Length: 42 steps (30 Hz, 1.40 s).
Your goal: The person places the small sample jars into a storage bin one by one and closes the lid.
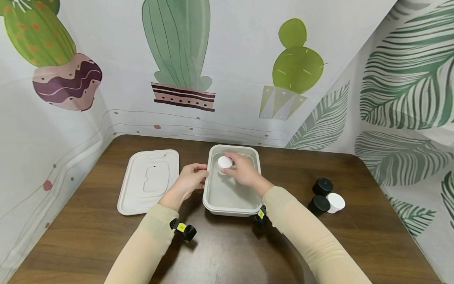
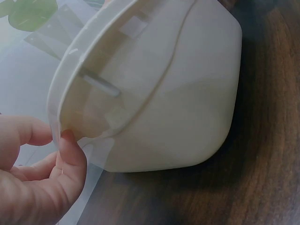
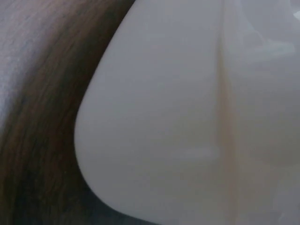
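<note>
A white plastic storage box (image 1: 232, 197) stands without a lid at the middle of the table. My left hand (image 1: 191, 179) is at its left side, thumb and finger pinching the rim; the left wrist view shows the fingertips on both sides of the box edge (image 2: 70, 79). Inside the box, near the back left corner, my right hand (image 1: 242, 169) holds a small white round tub (image 1: 225, 162) between thumb and fingers. The right wrist view shows only the box's outer wall (image 3: 150, 117), with the hand hidden.
The box's white lid (image 1: 133, 189) lies flat on the wooden table (image 1: 220, 252) at the left. At the right, two black round tubs (image 1: 322, 186) and a white one (image 1: 335, 202) stand close together. A patterned cloth wall (image 1: 241, 98) rises behind the table.
</note>
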### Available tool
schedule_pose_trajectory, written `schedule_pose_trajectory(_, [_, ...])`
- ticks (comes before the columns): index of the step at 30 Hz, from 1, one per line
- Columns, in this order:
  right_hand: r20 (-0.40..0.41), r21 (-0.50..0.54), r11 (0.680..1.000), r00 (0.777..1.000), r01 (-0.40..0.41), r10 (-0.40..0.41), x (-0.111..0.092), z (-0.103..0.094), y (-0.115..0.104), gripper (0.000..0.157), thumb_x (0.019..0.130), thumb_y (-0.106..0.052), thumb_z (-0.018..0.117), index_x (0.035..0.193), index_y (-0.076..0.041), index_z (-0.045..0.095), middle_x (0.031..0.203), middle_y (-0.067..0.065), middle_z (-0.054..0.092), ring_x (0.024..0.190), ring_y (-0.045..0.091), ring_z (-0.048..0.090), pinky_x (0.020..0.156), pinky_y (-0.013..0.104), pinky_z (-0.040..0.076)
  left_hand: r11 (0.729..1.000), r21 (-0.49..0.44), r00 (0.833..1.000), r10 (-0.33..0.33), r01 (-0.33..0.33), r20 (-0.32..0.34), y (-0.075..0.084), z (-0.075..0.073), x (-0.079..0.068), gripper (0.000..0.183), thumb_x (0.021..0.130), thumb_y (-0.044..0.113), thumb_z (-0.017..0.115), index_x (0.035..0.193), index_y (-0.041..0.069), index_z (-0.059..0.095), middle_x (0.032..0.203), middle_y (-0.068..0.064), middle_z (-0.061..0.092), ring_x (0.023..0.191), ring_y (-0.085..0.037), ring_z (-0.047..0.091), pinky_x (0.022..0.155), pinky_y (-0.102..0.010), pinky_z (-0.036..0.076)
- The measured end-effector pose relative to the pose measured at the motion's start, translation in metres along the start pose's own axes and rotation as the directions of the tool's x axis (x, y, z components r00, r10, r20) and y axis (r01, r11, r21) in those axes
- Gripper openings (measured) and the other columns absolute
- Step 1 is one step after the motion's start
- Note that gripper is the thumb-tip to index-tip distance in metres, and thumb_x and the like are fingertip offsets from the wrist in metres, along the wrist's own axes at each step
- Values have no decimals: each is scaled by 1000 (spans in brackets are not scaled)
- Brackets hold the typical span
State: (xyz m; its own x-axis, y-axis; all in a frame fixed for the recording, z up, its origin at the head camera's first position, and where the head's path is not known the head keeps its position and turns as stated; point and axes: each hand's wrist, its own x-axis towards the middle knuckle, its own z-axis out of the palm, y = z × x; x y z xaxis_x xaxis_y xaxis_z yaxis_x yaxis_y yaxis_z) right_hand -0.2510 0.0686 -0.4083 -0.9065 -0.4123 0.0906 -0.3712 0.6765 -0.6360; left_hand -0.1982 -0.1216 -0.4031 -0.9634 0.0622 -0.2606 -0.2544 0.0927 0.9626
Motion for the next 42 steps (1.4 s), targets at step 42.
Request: schedule_pose_trajectory(42, [108, -83, 996, 994, -17, 26, -2, 2, -1, 61, 84, -25, 71, 136, -4, 47, 133, 14, 55, 114, 26, 56, 98, 38, 45, 1000, -24, 1000, -6, 7, 13, -1, -1, 2, 39, 90, 4, 51, 127, -8, 48, 117, -29, 57, 83, -25, 64, 60, -24, 53])
